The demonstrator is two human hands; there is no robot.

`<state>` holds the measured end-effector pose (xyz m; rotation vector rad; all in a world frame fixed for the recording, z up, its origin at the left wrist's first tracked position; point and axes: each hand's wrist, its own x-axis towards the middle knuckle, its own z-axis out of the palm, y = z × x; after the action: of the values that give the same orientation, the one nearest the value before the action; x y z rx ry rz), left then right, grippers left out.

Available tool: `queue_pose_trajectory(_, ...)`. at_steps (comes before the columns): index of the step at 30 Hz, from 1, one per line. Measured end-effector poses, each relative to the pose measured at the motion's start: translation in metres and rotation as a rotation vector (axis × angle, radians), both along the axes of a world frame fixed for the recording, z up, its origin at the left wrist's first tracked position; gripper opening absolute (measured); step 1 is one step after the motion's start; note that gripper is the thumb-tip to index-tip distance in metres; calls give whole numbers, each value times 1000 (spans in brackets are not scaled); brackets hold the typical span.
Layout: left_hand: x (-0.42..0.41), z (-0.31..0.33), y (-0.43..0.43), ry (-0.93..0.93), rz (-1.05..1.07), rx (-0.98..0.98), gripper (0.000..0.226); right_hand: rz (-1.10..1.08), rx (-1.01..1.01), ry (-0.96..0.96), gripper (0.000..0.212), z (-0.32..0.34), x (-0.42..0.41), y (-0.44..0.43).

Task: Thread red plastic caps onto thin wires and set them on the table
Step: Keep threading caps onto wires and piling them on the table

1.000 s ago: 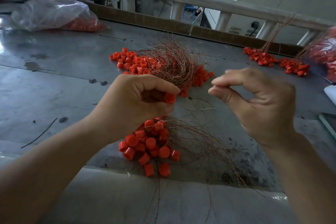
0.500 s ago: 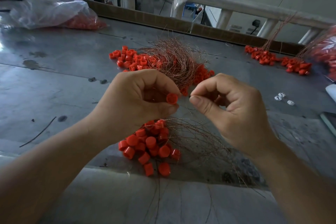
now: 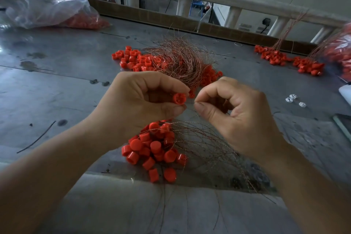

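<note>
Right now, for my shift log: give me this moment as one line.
stage: threading | left hand: grips red cap | right hand: pinches thin wire beside cap | capped wires: piled on table below hands

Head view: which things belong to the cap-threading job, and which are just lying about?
Job: red cap in the left hand; thin wire pinched by the right hand; wire bundle; near cap pile with wires; loose caps.
Lying about: plastic bag; white bits; dark flat object at the right edge.
</note>
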<state>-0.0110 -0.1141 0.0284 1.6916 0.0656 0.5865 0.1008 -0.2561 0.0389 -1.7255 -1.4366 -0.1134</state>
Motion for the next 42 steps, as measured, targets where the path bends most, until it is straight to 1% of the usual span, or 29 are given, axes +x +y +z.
queue_pose_trajectory(4, -1, -1, 1, -3, -80, -58, 42, -23, 0, 10, 13, 1, 2, -2)
queue_pose_trajectory(7, -1, -2, 3, -14, -139, -121, 34, -37, -1, 20, 12, 1, 4, -4)
queue_pose_trajectory(9, -1, -2, 3, -16, -153, -143, 34, -45, -3, 24, 11, 1, 4, -4)
queue_pose_trajectory(17, 0, -3, 2, -12, -134, -96, 34, -55, -14, 22, 10, 1, 5, -5)
queue_pose_trajectory(21, -1, -3, 2, -15, -141, -116, 33, -47, -27, 39, 11, 1, 4, -4)
queue_pose_trajectory(24, 0, -3, 3, -13, -181, -160, 31, -24, -29, 119, 13, 0, 4, -5)
queue_pose_trajectory(26, 0, -3, 2, -12, -215, -204, 31, -8, -29, 189, 11, 1, 4, -5)
queue_pose_trajectory(27, 0, -3, 2, -12, -233, -231, 28, -3, -33, 214, 9, 1, 4, -5)
queue_pose_trajectory(31, 0, -4, 0, -17, -272, -302, 25, 7, -51, 269, 8, 2, 3, -6)
queue_pose_trajectory(34, 0, -4, -1, -16, -298, -352, 24, 29, -53, 351, 9, 3, 3, -7)
queue_pose_trajectory(36, 1, -5, -1, 3, -304, -325, 24, 55, -74, 410, 14, 2, 2, -6)
queue_pose_trajectory(38, 1, -5, -3, 40, -292, -250, 35, 84, -105, 459, 16, -1, 1, -5)
queue_pose_trajectory(40, 2, -6, -3, 55, -291, -244, 41, 101, -132, 478, 20, -4, 0, -4)
queue_pose_trajectory(42, 3, -7, -3, 58, -291, -251, 41, 111, -144, 479, 18, -4, 0, -3)
